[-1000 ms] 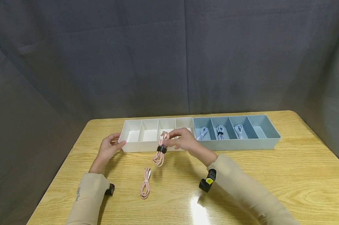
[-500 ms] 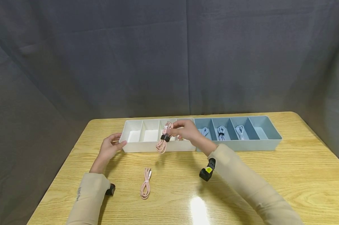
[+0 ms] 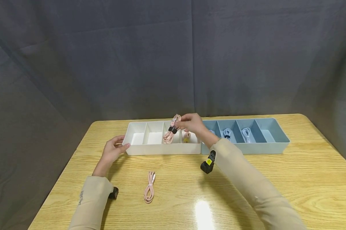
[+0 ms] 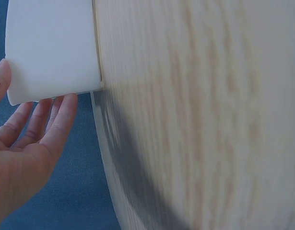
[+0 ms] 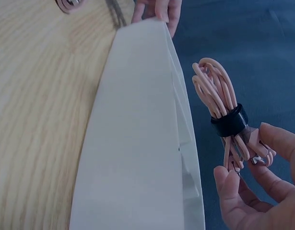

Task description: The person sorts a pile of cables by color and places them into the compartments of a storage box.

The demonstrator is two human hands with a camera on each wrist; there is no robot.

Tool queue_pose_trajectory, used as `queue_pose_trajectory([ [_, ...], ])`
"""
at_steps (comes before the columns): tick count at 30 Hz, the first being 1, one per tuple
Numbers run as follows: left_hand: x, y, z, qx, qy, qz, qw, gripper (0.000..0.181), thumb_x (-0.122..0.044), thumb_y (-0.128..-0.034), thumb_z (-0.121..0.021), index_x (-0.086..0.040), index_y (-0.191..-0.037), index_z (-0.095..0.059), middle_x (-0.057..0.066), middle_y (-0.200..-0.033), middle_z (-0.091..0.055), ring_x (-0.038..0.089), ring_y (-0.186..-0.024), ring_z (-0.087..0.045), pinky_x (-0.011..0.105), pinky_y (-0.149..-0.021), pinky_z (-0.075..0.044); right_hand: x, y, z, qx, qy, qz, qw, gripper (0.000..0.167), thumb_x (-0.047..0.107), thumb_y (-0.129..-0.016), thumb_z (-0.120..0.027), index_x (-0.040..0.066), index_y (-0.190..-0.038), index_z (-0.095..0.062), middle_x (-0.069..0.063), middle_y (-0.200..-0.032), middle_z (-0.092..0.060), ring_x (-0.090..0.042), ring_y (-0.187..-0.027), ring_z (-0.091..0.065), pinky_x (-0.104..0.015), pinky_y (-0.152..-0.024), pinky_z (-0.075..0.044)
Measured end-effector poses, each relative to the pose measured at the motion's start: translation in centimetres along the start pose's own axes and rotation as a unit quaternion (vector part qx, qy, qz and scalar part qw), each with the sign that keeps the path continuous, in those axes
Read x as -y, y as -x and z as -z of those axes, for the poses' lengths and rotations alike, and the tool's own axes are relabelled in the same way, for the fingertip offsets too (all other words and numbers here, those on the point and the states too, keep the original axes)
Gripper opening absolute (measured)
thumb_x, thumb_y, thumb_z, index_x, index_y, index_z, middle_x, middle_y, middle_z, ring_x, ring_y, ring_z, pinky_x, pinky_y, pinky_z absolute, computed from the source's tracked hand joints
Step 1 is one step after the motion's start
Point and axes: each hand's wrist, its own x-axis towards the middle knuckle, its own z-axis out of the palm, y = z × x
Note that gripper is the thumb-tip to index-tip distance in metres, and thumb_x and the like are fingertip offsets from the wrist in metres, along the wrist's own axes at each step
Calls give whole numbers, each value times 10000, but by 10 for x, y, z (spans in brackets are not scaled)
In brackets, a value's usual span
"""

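Note:
A coiled pink cable [image 3: 170, 135] with a black strap is pinched in my right hand [image 3: 191, 123], above the third compartment from the left of the white divided box [image 3: 161, 149]. In the right wrist view, the pink cable [image 5: 214, 91] hangs tilted beside the white box [image 5: 133, 129]. My left hand [image 3: 112, 150] touches the box's left end; in the left wrist view its fingers [image 4: 61, 120] lie slightly bent against the end wall. Another pink cable [image 3: 186, 138] with a yellow tie lies in the rightmost white compartment. A third pink cable [image 3: 149, 188] lies on the table.
Against the white box's right end stands a blue divided box [image 3: 247, 149] with light-blue cables [image 3: 246, 134] in several compartments; my right hand partly hides its left one. Grey curtain [image 3: 132, 64] hangs behind the wooden table [image 3: 178, 204].
My right hand has carried the strapped pink cable up and away, from in front of the white box to over its compartment. The left hand stays at the box's end.

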Motion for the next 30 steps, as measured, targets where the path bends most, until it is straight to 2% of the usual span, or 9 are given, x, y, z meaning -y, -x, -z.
queue_pose_trajectory([
  [6,-1,1,0,4,10,-39,10000,495,-111,-872,-622,48,-1299,-429,236,-1209,-484,305,-1006,-500,226,-722,-472,-4,-6,-1,-162,-13,0,9999,235,188,-802,-709,9,-944,-656,-97,-877,-651,-322,-884,-610,-393,-756,-502],
  [10,-1,1,-1,-14,2,-24,10000,499,-118,-871,-625,54,-1297,-430,239,-1206,-484,300,-1003,-502,224,-717,-469,-10,-7,-2,-115,241,-121,9996,379,198,-830,-680,6,-1148,-606,-138,-1148,-591,-299,-976,-580,-413,-794,-490],
  [13,-1,1,-2,-22,7,-25,10000,503,-122,-870,-628,61,-1294,-431,243,-1203,-483,294,-999,-504,220,-713,-469,-16,-7,-3,-63,368,-227,9990,461,192,-851,-656,8,-1255,-531,-138,-1265,-518,-285,-1028,-559,-421,-800,-486],
  [22,-2,2,-1,-129,-18,-30,9999,499,-123,-865,-634,55,-1289,-439,237,-1194,-492,297,-992,-511,227,-707,-472,-23,-3,-6,-102,336,-314,9989,403,161,-853,-650,7,-1216,-563,-148,-1155,-577,-262,-961,-578,-418,-792,-487],
  [30,-4,2,-1,-76,22,35,10000,490,-107,-871,-623,51,-1295,-434,235,-1197,-483,303,-1006,-497,213,-708,-462,-19,9,-7,-56,307,-97,9995,382,140,-856,-641,-22,-1195,-569,-170,-1138,-586,-292,-942,-596,-413,-784,-493],
])
